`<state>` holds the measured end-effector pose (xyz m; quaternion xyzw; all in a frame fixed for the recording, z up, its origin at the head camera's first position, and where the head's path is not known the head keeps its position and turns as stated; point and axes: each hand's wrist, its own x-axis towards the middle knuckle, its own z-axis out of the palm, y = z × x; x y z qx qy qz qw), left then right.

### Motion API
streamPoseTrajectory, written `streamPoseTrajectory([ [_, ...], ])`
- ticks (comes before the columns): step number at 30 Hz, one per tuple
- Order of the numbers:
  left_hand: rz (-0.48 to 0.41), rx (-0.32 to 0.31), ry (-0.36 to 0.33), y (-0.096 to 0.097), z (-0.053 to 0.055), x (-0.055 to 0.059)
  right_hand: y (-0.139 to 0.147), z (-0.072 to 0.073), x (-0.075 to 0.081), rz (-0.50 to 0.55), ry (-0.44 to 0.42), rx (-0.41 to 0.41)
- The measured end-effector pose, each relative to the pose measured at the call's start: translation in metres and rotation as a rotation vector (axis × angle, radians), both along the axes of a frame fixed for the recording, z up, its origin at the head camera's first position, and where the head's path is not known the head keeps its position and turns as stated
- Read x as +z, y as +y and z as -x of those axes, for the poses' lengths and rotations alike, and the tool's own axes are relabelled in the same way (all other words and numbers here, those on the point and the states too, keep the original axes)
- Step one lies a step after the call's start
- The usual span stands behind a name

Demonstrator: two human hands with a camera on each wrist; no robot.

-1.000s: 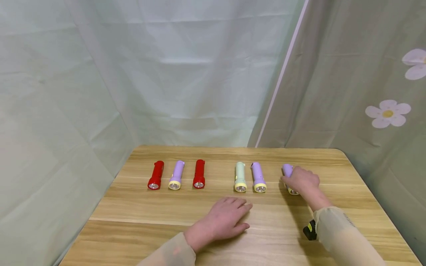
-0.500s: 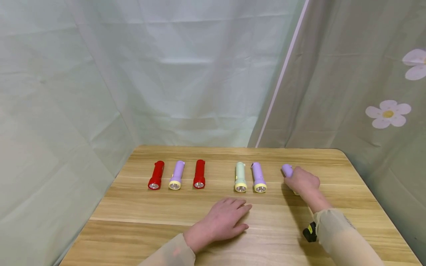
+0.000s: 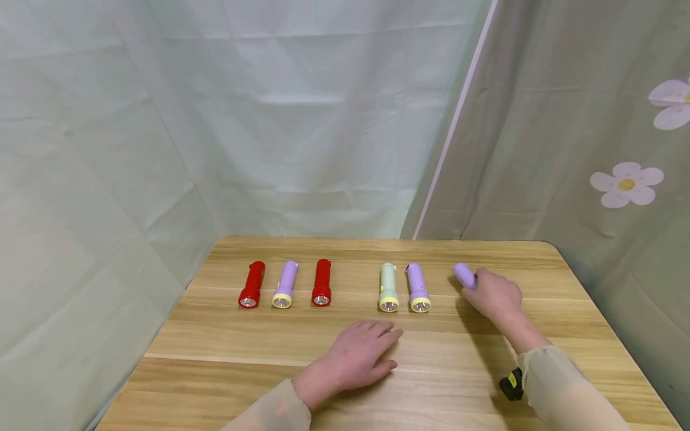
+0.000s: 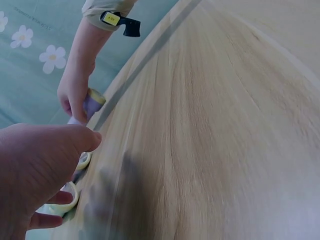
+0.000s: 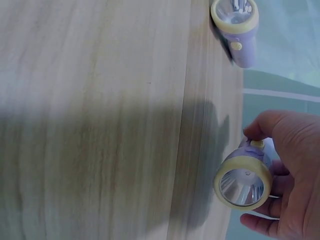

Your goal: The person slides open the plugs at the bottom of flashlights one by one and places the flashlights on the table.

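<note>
My right hand (image 3: pixel 493 294) grips a purple flashlight (image 3: pixel 464 275) at the right of the row. Its tail end points up and left, while the hand hides its head in the head view. The pale-yellow rim and lens of this flashlight (image 5: pixel 243 182) show in the right wrist view, with the thumb beside its yellow switch (image 5: pixel 257 144). My left hand (image 3: pixel 353 358) rests on the wooden table (image 3: pixel 215 383), fingers loosely spread and holding nothing. Nearest to it lie a mint-green flashlight (image 3: pixel 389 287) and another purple flashlight (image 3: pixel 417 287).
Farther left lie a red flashlight (image 3: pixel 321 282), a purple one with a yellow rim, and a second red flashlight at the end, lenses toward me. Pale curtains (image 3: pixel 323 120) hang behind the table's back edge. A black wrist device (image 3: pixel 512 384) sits under the right sleeve.
My right hand has tilted the purple flashlight, so its head no longer shows beside the hand and its tail stands out more. The left hand has barely shifted.
</note>
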<state>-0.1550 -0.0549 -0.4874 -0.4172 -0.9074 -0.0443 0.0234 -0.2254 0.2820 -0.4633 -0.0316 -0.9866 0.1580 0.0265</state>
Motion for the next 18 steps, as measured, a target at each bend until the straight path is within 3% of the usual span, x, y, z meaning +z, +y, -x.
streamPoseTrajectory([
  [6,-0.056,0.013,0.015,-0.011,0.003,0.004,0.0,-0.005,0.002,-0.038,0.137,0.078],
  [13,-0.145,0.081,-0.004,-0.025,0.009,0.009,-0.006,-0.018,0.006,-0.053,0.28,0.182],
  [18,-0.201,0.114,-0.03,-0.032,0.012,0.013,-0.012,-0.029,0.009,-0.035,0.335,0.239],
])
